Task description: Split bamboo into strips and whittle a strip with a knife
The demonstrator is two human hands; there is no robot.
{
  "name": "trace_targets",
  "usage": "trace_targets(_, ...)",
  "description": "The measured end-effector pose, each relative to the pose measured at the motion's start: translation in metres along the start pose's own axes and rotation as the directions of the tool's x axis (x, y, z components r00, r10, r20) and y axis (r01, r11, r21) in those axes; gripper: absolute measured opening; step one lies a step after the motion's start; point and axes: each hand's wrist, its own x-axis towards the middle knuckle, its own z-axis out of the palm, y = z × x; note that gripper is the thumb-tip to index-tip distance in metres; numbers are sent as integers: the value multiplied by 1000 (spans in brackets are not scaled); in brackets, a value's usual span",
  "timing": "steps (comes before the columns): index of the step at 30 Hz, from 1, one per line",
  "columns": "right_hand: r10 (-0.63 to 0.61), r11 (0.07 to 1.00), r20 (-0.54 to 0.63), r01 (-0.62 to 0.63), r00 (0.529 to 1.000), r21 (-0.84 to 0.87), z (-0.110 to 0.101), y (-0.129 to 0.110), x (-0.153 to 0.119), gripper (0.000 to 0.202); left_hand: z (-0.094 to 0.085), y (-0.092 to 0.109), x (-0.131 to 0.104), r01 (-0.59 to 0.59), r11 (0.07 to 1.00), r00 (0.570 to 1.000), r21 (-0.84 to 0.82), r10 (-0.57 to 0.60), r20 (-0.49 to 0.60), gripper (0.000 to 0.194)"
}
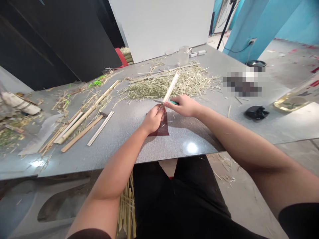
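Caution: blade close to gripping hand.
The pale strip (171,87) is gripped at its lower end by the left hand (152,120), above the dark red pad (163,130); the green-handled knife (174,103) is gripped by the right hand (186,106), blade across the strip. If the blade snags or the strip twists, the left hand could be cut.

The table (124,132) looks glossy with fine texture; the split strip (171,87) looks like smooth, pale wood.
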Motion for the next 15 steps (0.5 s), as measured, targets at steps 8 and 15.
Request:
trace_targets(8,-2,1000,-7,2,1000,12,-1,-1,-1,86,1,6,-2,65,997,997,-51,-62,47,42)
trace_targets(15,-13,1000,5,13,1000,9,-1,0,0,85,1,11,-4,68,997,995,-30,-66,73,35)
